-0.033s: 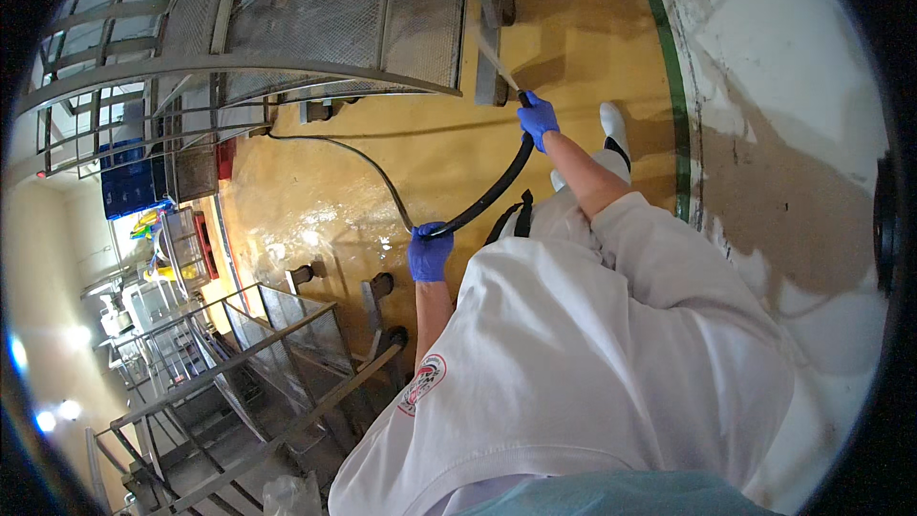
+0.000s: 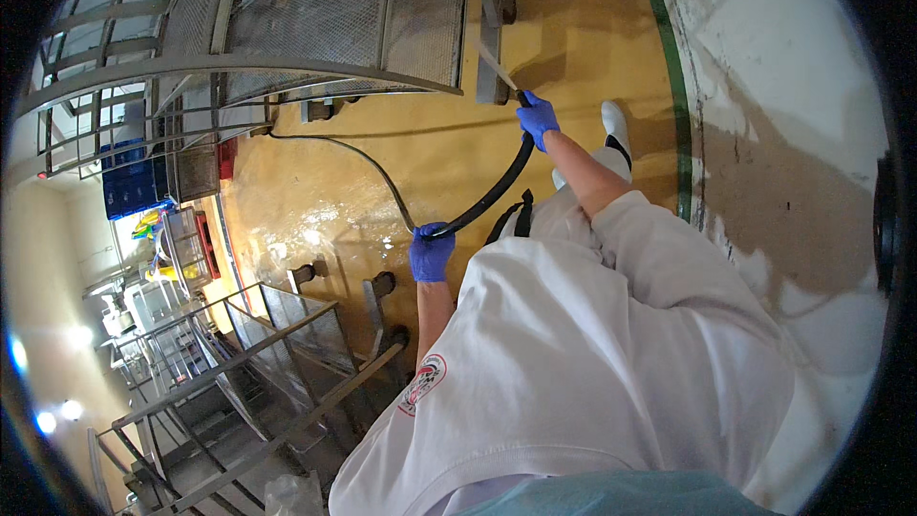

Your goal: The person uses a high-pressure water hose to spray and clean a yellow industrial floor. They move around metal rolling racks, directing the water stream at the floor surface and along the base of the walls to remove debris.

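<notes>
A black hose [image 2: 489,193] runs in a curve between my two blue-gloved hands. My right hand [image 2: 539,121] is closed round it close behind its end, and a pale jet of water [image 2: 495,65] shoots from there toward the foot of a wheeled metal rack [image 2: 325,24]. Lower and to the left, my left hand [image 2: 431,254] grips the hose farther back. From that hand the hose trails over the wet yellow floor [image 2: 334,193] and goes under the rack at the far left.
A second metal rack on casters [image 2: 287,330] stands at the lower left. On the right, a white wall [image 2: 783,115] with a wet stain rises behind a green floor border [image 2: 680,124]. Blue crates [image 2: 132,177] are stacked at the far left. My white boot [image 2: 614,119] is near the wall.
Almost nothing differs. Both hands keep their hold on the hose, and the water jet still strikes near the rack's foot.
</notes>
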The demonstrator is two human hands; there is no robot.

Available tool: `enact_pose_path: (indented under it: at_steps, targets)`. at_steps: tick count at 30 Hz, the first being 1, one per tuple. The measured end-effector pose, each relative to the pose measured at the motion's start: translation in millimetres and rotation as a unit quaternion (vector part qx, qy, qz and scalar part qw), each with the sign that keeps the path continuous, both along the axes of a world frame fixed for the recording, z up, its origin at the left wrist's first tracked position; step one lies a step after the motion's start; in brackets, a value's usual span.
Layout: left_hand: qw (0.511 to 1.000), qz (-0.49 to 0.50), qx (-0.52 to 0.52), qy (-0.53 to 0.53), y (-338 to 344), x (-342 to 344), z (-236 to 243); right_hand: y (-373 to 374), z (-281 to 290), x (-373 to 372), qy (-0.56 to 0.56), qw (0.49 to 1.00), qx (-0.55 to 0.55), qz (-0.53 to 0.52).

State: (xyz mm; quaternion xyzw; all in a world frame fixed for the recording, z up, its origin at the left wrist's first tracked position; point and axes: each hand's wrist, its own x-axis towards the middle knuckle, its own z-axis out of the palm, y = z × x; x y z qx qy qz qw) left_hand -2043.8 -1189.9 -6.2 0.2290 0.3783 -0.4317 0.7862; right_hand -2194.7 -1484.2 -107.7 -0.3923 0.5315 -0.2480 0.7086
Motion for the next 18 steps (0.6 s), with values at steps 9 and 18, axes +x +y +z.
enact_pose_path:
  at_steps: [9,18]
  targets:
    - [0.998,-0.032,0.042,-0.039,-4.7,-13.8,13.5,5.3,12.7,-7.4,-0.057,0.997,0.055,0.006]
    - [0.996,-0.065,-0.029,-0.053,7.1,-1.8,2.5,6.3,18.0,-19.2,-0.1,0.993,0.063,-0.022]
